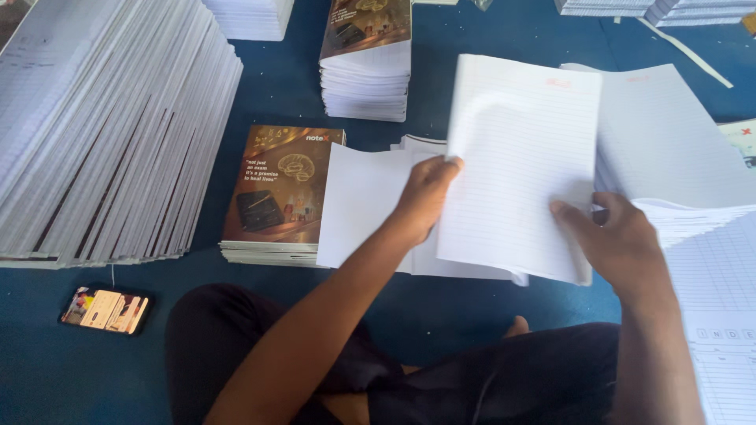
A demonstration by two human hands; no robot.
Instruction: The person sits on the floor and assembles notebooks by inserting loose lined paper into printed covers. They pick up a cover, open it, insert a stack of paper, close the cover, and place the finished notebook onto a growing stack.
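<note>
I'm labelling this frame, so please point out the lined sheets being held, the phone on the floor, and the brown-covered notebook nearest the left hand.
lined sheets (pixel 520 157), head view, middle of the top page.
phone (pixel 105 310), head view, centre of its screen.
brown-covered notebook (pixel 279 185), head view, middle of the cover.

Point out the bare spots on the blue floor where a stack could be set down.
Bare blue floor shows at lower left, around the phone, below the big leaning stack. A narrow strip runs between that stack and the brown-covered notebook pile. Crowded: the middle, where left hand and right hand hold the ruled sheets.
</note>
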